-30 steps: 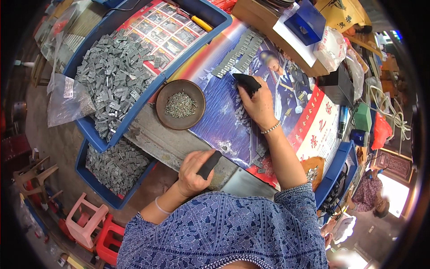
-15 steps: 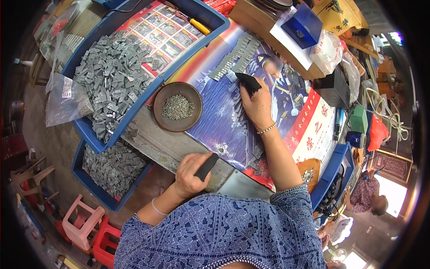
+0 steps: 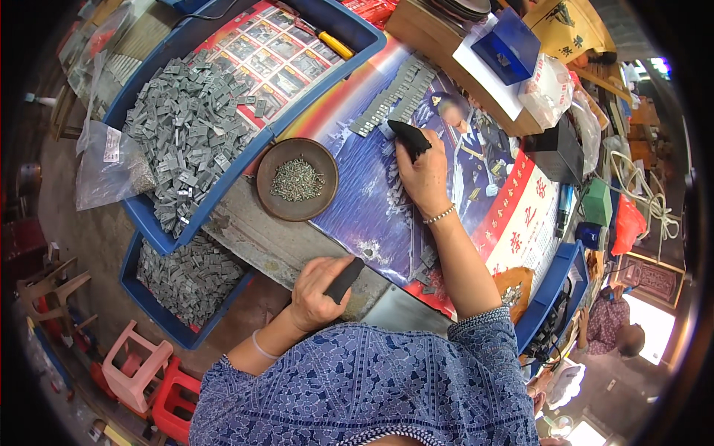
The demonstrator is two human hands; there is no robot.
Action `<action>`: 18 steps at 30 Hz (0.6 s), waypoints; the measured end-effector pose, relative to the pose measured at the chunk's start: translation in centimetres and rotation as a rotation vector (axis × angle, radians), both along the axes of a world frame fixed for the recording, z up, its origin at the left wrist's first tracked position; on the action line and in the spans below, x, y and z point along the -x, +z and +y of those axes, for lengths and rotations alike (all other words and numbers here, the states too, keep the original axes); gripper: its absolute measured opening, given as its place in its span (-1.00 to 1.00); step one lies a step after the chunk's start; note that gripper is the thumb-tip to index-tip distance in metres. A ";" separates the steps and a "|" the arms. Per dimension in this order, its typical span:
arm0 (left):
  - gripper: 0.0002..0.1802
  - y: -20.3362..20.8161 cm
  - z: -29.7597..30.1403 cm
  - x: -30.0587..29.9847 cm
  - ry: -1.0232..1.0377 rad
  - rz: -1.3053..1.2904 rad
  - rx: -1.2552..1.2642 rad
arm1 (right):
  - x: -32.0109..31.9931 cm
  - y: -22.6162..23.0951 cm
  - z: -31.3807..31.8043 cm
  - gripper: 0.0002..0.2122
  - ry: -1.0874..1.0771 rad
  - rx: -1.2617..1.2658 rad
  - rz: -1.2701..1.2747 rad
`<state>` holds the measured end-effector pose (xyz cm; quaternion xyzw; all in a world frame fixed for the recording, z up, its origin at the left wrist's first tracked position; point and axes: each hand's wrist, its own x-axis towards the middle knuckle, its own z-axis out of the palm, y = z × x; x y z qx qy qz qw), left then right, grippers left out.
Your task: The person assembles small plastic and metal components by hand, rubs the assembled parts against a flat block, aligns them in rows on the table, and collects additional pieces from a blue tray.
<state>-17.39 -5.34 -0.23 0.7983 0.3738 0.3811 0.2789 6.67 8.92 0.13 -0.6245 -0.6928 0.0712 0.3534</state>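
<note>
My right hand [image 3: 425, 172], with black covering on its fingers, is over the poster-covered table beside rows of small grey rectangular pieces [image 3: 393, 97]. Its fingers are bent together, and whatever is under them is hidden. More grey pieces [image 3: 398, 186] lie partly covered along that hand's left side. Near the table's front edge is my left hand [image 3: 318, 291], its fingers curled, with a black cover [image 3: 343, 280] on one finger. I cannot make out anything held in it. Between the hands and a large tray stands a round brown bowl [image 3: 264, 181] of small metal screws [image 3: 297, 180].
A blue tray [image 3: 223, 195] heaped with grey pieces and holding a yellow-handled screwdriver [image 3: 336, 45] stands at the left. Below it is a second blue tray [image 3: 134, 276]. Cardboard box [image 3: 424, 37] and black box [image 3: 556, 152] edge the far right. Stools [image 3: 134, 364] stand lower left.
My right hand has shifted very slightly left and down at the grey rows. The left hand stays almost still. The whole view has moved a little.
</note>
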 end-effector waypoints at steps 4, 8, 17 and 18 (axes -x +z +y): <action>-0.53 -0.1 0.0 0.0 -0.002 -0.003 -0.013 | -0.2 -0.1 -0.1 -0.74 0.000 0.024 -0.002; -0.53 -0.1 0.0 0.0 -0.008 -0.006 -0.012 | -0.1 -0.1 0.0 -0.74 0.004 0.014 -0.002; -0.57 0.1 0.0 -0.3 -0.001 -0.022 0.007 | -0.8 1.7 -2.1 -0.75 -0.003 0.071 0.147; -0.57 0.1 0.1 -0.2 0.004 -0.014 -0.008 | -0.9 2.5 -3.0 -0.74 -0.013 0.084 0.190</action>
